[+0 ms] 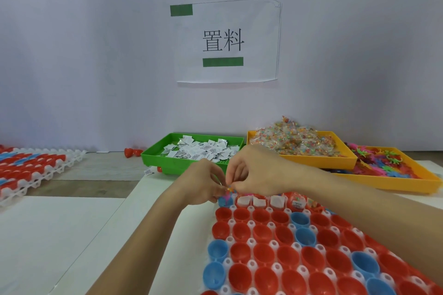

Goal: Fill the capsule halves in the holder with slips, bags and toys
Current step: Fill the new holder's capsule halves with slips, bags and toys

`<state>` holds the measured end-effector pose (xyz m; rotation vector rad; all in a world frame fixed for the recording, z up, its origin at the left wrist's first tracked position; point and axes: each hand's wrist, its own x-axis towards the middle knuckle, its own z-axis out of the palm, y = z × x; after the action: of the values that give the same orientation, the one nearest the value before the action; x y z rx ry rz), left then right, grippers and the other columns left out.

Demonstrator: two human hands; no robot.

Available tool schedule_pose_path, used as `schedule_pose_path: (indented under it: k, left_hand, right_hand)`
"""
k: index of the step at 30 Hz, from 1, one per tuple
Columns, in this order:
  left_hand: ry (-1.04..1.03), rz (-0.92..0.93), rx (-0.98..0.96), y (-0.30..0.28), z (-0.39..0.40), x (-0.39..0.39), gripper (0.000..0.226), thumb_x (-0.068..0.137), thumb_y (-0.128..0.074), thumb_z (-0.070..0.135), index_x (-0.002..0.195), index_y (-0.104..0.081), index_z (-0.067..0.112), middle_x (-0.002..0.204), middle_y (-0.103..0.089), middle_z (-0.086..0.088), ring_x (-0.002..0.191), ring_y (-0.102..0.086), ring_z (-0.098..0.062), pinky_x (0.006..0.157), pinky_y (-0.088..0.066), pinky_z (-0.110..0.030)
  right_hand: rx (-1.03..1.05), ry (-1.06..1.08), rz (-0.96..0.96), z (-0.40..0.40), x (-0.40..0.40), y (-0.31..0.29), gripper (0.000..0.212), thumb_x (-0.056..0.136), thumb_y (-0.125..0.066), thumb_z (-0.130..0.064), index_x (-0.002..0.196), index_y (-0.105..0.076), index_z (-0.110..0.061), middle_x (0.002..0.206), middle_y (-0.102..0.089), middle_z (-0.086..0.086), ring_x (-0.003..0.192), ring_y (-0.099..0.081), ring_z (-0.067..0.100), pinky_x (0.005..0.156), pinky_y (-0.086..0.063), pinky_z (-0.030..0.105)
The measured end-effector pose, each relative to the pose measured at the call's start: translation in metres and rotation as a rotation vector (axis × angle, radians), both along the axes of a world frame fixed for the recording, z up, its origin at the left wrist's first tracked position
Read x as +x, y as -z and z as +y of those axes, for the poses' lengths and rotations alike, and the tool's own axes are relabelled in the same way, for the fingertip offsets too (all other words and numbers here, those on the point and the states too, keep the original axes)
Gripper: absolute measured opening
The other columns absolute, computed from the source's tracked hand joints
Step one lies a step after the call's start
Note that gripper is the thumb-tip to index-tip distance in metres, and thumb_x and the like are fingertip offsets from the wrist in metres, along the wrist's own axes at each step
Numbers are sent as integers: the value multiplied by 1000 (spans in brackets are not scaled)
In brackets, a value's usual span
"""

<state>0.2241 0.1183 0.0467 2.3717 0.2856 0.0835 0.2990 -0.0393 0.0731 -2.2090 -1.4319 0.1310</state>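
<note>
Head view, hands: the left hand (203, 183) and the right hand (254, 172) are close together above the far left corner of the holder. Fingers of both hands are curled and pinch one small clear bag with coloured bits (229, 189) between them.
Head view, holder: the white plastic holder with round cups (272, 244) lies on the white tabletop (60, 235), at the near right. It carries open red plastic capsule halves (263, 255) and some blue plastic capsule halves (217, 250).
Head view, far row: three halves in the far row have a white folded paper slip (258, 201) inside. The half to the right of them has a small bag (297, 201) inside. The blue half at the far left corner (225, 200) has something pink in it, directly under the pinched bag.
Head view, supplies: a green plastic tray of white paper slips (167, 163) stands behind the hands. To the right is a yellow plastic tray heaped with small clear bags (318, 161), and next a second yellow plastic tray with coloured plastic toys (388, 183).
Head view, left side: another white holder filled with closed red and blue capsules (28, 170) lies well apart at the left.
Head view, wall: a white paper sign with black characters and green strips (227, 40) hangs on the wall.
</note>
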Motion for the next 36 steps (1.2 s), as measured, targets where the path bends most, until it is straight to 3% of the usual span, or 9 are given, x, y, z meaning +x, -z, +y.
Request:
schedule_pose_path:
  k: [5,7,14,21,24,28,33,36]
  left_hand:
    - [20,-10,-53,2,3,-2,17,86,-70,0,102,-73,-1,93,-74,-22,74,-69,-22,71,-61,-29]
    - [31,-12,-65,2,3,-2,17,86,-69,-2,102,-73,-1,92,-73,-23,73,-68,-22,73,-61,-30]
    - [54,-13,-71,-1,5,-4,18,89,-66,-1,106,-72,0,86,-71,-20,68,-63,-18,69,-59,-25]
    - [-10,-77,-99,-14,9,-10,11,93,-64,9,94,-73,3,83,-72,-16,67,-64,-16,66,-58,-22]
    - [-13,-132,-230,-22,12,-14,17,97,-59,10,88,-74,7,83,-76,-9,69,-69,-15,67,-57,-20]
    - [91,-124,-327,-30,12,-17,9,89,-69,8,98,-73,7,90,-76,-13,85,-74,-24,81,-60,-29]
    - [9,-287,-389,-29,7,-16,9,81,-76,-2,87,-71,2,76,-74,-19,68,-71,-22,69,-60,-27]
    - [-17,-381,-470,-28,6,-16,11,82,-73,-5,84,-71,6,75,-71,-19,65,-69,-21,74,-61,-31]
  right_hand:
    - [-24,-43,-31,4,-5,1,13,80,-73,-7,81,-78,-19,61,-68,-15,64,-68,-1,71,-59,22]
    - [-22,-59,-82,5,-7,1,13,81,-72,-8,82,-78,-19,59,-63,-20,66,-67,-3,69,-58,19]
    - [-11,-53,-129,8,-7,2,13,82,-70,-7,84,-78,-17,78,-74,-5,73,-68,4,71,-56,19]
    - [50,-6,-62,6,-5,0,11,84,-72,-8,85,-79,-18,79,-74,-8,76,-66,1,70,-51,10]
    - [150,46,0,4,-1,-5,11,83,-74,-9,81,-78,-18,75,-72,-11,73,-66,-1,69,-52,11]
    - [216,117,80,-1,2,-9,11,81,-75,-10,79,-77,-21,69,-71,-11,66,-64,-6,66,-49,10]
    - [350,175,265,-1,0,-7,8,86,-73,-12,87,-75,-20,79,-75,-3,69,-73,11,68,-54,16]
    - [411,265,510,0,-3,-9,13,96,-62,-24,98,-72,-15,88,-74,3,72,-75,18,64,-55,25]
